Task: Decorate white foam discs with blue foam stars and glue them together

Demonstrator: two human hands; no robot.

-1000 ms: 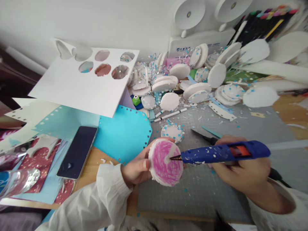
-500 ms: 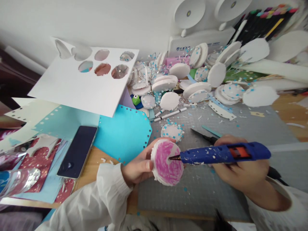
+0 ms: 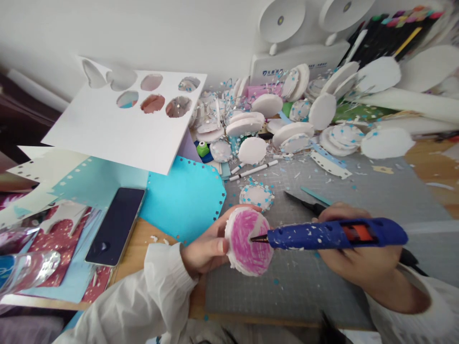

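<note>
Between the thumb and fingers of my left hand [image 3: 210, 241] is a round white foam disc [image 3: 251, 260], its upper face scribbled over in pink. My right hand [image 3: 353, 255] grips a blue hot glue gun [image 3: 315, 235] spotted with white bits. The gun's dark metal nozzle lies over the middle of the pink face; whether it touches cannot be made out. Just beyond the disc, a white disc edged with small blue stars [image 3: 256, 196] rests on the grey cutting mat [image 3: 287, 296]. A black-handled craft knife [image 3: 304, 203] lies on the mat beside my right hand.
At the back, many white and star-trimmed discs [image 3: 253, 150] are heaped before a white box [image 3: 297, 62]. On the left are a phone [image 3: 115, 227], blue card [image 3: 182, 200], a white sheet with cut-out holes [image 3: 118, 134] and a clear cup [image 3: 32, 270]. Markers [image 3: 412, 38] stand at the back right.
The glue gun's body has tilted slightly, its rear end lower and a little farther right. Its nozzle has shifted slightly left and down over the pink face. My left hand and the disc stay put.
</note>
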